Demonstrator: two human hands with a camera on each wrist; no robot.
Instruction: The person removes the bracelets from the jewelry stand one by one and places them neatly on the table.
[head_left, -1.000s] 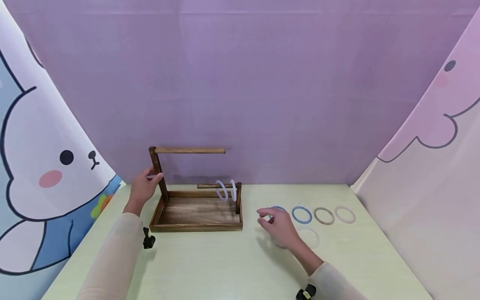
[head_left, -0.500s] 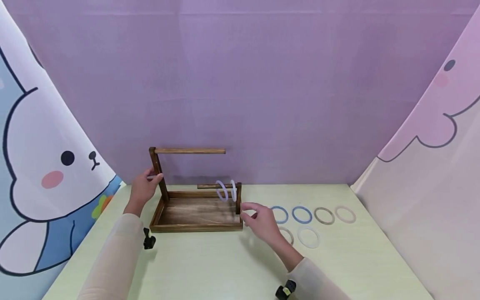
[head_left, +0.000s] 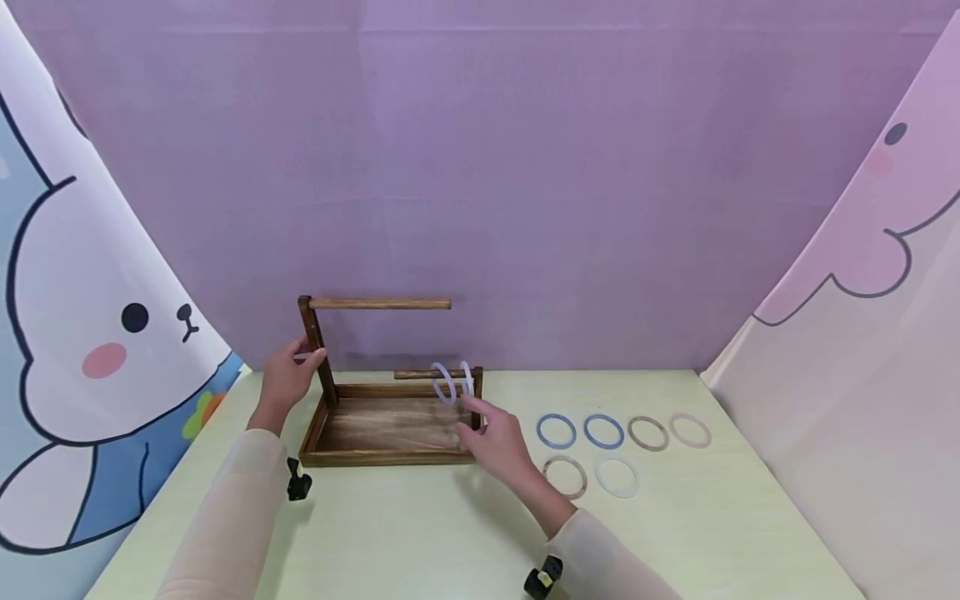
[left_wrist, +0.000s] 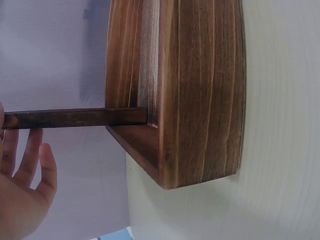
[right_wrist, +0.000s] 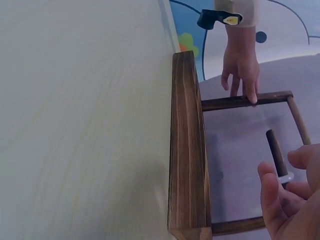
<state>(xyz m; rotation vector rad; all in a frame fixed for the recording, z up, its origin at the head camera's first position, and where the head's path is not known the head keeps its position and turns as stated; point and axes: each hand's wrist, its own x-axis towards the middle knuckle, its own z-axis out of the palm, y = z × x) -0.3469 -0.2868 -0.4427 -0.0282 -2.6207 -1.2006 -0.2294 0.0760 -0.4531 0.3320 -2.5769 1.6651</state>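
Observation:
A dark wooden bracelet stand [head_left: 394, 458] has a tray base, a tall post with a long upper bar [head_left: 382, 303], and a shorter lower bar [head_left: 412, 374] on the right. Two pale lavender bangles [head_left: 451, 383] hang on that lower bar. My left hand [head_left: 287, 377] grips the tall post [left_wrist: 75, 118] between thumb and fingers. My right hand [head_left: 497, 442] is at the stand's right end, loosely curled with nothing held, its fingertips close below the right-hand bangle. In the right wrist view, a bangle [right_wrist: 286, 178] shows just beyond the fingertips [right_wrist: 267, 170].
Right of the stand, two blue bangles [head_left: 603, 444], a brown one [head_left: 648, 447] and a pale pink one [head_left: 691, 443] lie in a row on the light table [head_left: 420, 542]. Nearer lie a mottled bangle [head_left: 566, 496] and a whitish one [head_left: 617, 493]. A purple cloth [head_left: 570, 183] hangs behind.
My right hand has moved left from over the bangles on the table to the stand's right end, uncovering the blue and mottled ones. My left hand stays on the post.

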